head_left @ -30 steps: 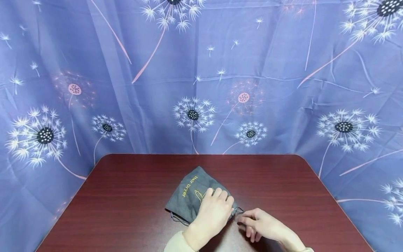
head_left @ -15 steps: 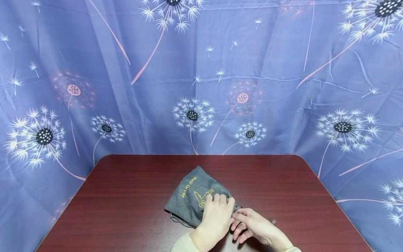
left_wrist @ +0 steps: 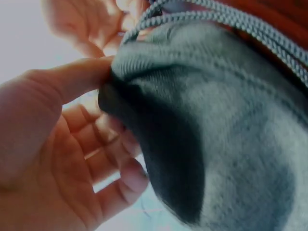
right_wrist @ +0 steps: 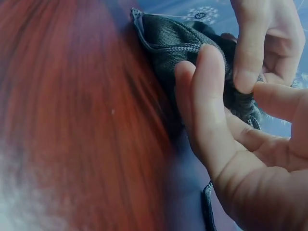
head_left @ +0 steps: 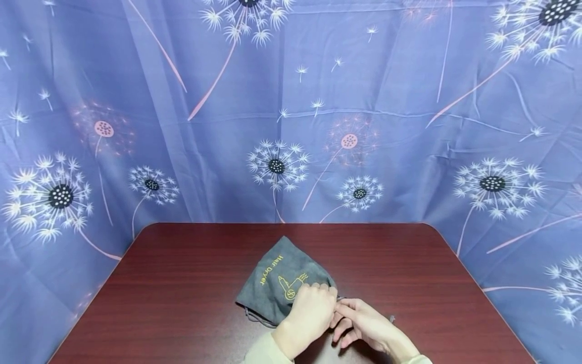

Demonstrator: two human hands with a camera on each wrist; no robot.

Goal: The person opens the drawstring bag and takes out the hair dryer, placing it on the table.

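Observation:
A grey drawstring pouch (head_left: 268,288) with yellow "Hair Dryer" lettering and a dryer drawing lies flat on the table. My left hand (head_left: 311,313) grips its near right part, thumb and fingers at the cloth edge (left_wrist: 159,72) in the left wrist view. Right beside it, my right hand (head_left: 366,323) pinches the gathered corner with thumb and forefinger, the other fingers spread loosely. Both hands' fingertips meet at the dark cloth (right_wrist: 236,101) in the right wrist view. A braided cord (left_wrist: 231,21) runs along the pouch; my hands hide the corner itself.
The reddish-brown wooden table (head_left: 182,263) has rounded far corners. Behind and beside it hangs a blue curtain (head_left: 218,141) printed with dandelions. A cord loop (head_left: 256,317) sticks out at the pouch's lower left, and a cord end (head_left: 392,319) shows beyond my right wrist.
My right hand has moved left to the pouch's corner and now meets my left hand. My left fingers have curled in more, uncovering the printed dryer drawing.

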